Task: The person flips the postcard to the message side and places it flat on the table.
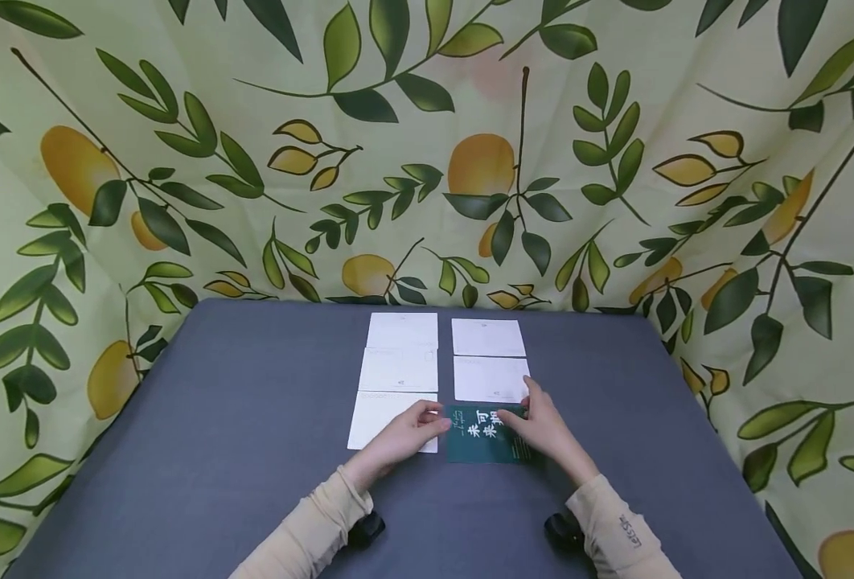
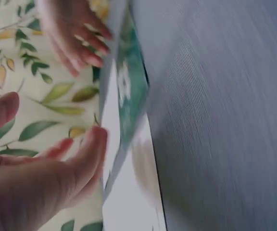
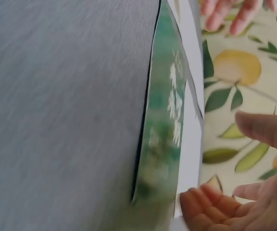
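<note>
A dark green card with white lettering lies at the near end of the right column of cards. My left hand hovers over the near-left white card, fingertips by the green card's left edge. Over the green card's right side is my right hand, thumb and fingers spread apart. In the left wrist view the left hand has relaxed fingers and grips nothing. The right wrist view shows the right hand above the green card, also holding nothing.
Two more white cards, a far one and a middle one, continue the left column. Beyond the green card lie two white cards. Everything rests on a grey-blue tabletop; a leaf-and-fruit patterned curtain hangs behind.
</note>
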Demonstrator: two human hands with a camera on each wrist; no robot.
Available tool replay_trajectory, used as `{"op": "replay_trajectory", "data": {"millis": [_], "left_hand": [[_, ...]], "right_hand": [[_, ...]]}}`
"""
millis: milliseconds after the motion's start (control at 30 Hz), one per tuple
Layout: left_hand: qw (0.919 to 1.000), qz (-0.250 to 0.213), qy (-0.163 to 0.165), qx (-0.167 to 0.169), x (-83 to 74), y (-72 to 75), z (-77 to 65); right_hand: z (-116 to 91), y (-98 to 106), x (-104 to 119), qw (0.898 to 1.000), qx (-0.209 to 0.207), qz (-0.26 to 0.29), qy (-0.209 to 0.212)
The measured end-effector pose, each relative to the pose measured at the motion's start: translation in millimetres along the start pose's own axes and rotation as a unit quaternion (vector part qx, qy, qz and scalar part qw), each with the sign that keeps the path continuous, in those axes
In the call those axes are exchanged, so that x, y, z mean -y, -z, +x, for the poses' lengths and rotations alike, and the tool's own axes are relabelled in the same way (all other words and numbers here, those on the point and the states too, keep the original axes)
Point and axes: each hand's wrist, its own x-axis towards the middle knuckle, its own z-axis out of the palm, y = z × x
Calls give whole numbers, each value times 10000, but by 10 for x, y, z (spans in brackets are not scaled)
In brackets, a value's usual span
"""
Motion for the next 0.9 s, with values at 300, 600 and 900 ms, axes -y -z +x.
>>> {"op": "replay_trajectory", "data": {"millis": [300, 600, 900], "left_hand": [[9891, -1227, 544, 607, -66, -205, -16], [9807, -1758, 829, 207, -45, -261, 55], [9742, -2056, 921, -106, -17, -272, 103]], "right_hand": [[-199, 107, -164, 9969, 504, 362, -483], [-222, 117, -226, 9925, 386, 830, -814], [-216, 87, -295, 9819, 204, 1458, -1192]]}}
